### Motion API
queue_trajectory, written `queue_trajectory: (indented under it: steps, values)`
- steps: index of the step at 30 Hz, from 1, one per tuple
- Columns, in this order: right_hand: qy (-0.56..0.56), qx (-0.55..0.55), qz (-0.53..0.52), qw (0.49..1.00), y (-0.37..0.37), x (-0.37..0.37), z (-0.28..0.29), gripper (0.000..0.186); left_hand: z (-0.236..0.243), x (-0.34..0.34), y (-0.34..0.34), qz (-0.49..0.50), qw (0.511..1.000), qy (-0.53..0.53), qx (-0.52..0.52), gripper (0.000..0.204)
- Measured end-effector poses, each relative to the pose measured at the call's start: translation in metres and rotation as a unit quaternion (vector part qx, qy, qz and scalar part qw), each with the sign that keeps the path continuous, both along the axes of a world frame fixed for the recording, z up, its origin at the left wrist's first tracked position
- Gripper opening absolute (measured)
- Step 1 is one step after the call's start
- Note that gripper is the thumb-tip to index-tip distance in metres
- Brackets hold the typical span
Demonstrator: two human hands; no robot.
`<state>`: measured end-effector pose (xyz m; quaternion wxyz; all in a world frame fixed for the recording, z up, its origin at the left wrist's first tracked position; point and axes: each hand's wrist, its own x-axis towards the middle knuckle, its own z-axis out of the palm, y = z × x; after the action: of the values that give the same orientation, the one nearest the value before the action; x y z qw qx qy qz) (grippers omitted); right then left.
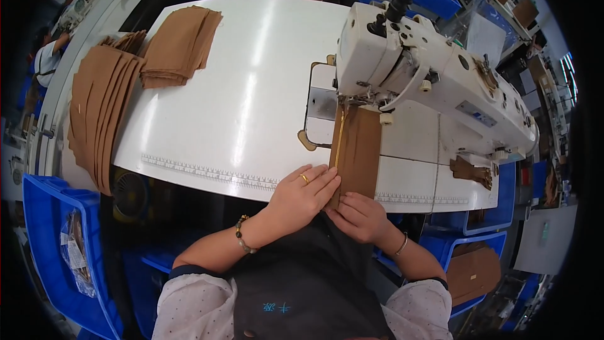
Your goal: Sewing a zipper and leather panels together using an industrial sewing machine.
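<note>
A brown fabric piece [362,151] lies on the white table, its far end under the needle area of a white sewing machine [402,50]. Along its left side runs a narrow gold strip [340,141] that looks like a zipper. My left hand [303,196] rests on the near left edge of the piece, fingers stretched out and pressing it down. At the near end, my right hand [360,217] has its fingers closed on the fabric's edge; the thumb is partly hidden.
Stacks of brown fabric pieces [179,44] and a fanned pile [104,113] lie at the left of the white table [251,107]. Small brown scraps [472,172] sit at right. Blue bins stand on both sides, one with a bagged item [77,252], another with brown panels [473,274].
</note>
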<state>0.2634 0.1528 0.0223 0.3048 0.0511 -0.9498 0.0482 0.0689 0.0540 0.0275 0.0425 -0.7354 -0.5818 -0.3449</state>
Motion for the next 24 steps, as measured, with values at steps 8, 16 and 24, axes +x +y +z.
queue_trajectory:
  steps: [8,16,24]
  values:
    - [0.011,0.029,0.004,1.000,0.003,0.002,0.000,0.021,-0.006,0.011,-0.008,0.035,0.998,0.051,-0.005,0.042]
    - [-0.008,-0.109,0.050,0.993,0.005,0.002,0.022,0.020,-0.009,0.013,-0.019,0.041,0.997,0.065,-0.027,0.043]
    - [-0.110,-0.051,-0.142,0.982,0.095,-0.043,0.030,0.045,-0.022,0.018,-0.027,0.052,0.994,0.092,0.004,0.045]
